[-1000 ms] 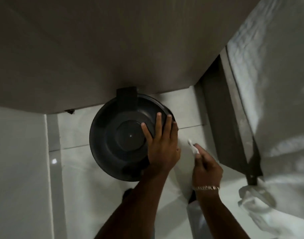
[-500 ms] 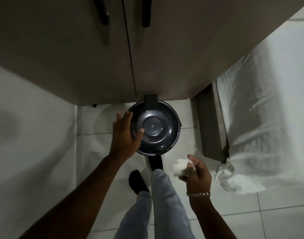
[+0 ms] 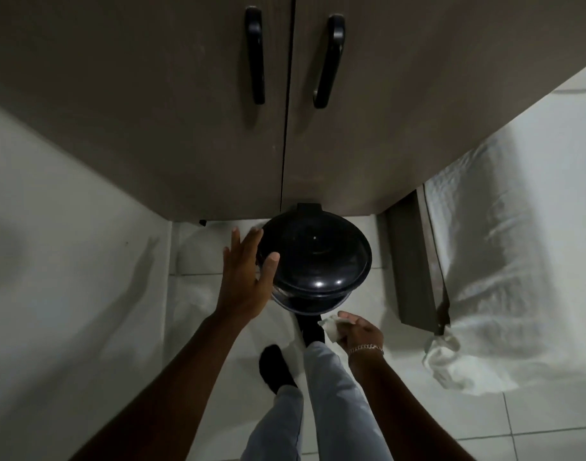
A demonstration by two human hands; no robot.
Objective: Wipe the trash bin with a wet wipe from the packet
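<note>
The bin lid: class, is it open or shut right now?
Shut. The lid sits flat over the bin, hiding the inside.

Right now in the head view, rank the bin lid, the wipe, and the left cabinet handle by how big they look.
1. bin lid, largest.
2. left cabinet handle, long but thin.
3. wipe, smallest, bunched in the right hand.

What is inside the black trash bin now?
That cannot be seen: the domed lid covers the trash bin. The left hand rests at its side; the right hand holds the wet wipe.
</note>
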